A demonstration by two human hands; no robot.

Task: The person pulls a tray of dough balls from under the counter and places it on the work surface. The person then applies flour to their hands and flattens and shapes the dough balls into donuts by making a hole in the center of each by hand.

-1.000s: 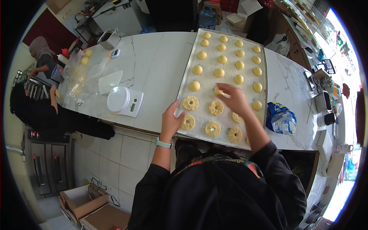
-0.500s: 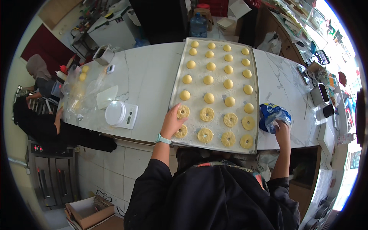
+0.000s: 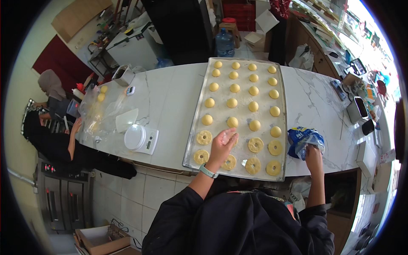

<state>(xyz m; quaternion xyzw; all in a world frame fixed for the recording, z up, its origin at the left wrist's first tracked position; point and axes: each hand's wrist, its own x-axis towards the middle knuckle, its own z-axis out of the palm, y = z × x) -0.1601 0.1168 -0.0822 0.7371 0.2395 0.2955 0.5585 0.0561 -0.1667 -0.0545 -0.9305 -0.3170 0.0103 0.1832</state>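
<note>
Over flattened yellow dough rings [image 3: 259, 146] at the near end of the rectangular metal tray [image 3: 243, 97], the left hand [image 3: 223, 145] hovers, fingers loosely curled together, while the right hand [image 3: 313, 153], fingers too hidden to tell, reaches into the blue-and-white plastic bag [image 3: 298, 138] seemingly kept handy right of the tray.

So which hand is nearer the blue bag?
Right. The right hand is at the opening of the blue bag; the left hand is over the tray, left of the bag.
</note>
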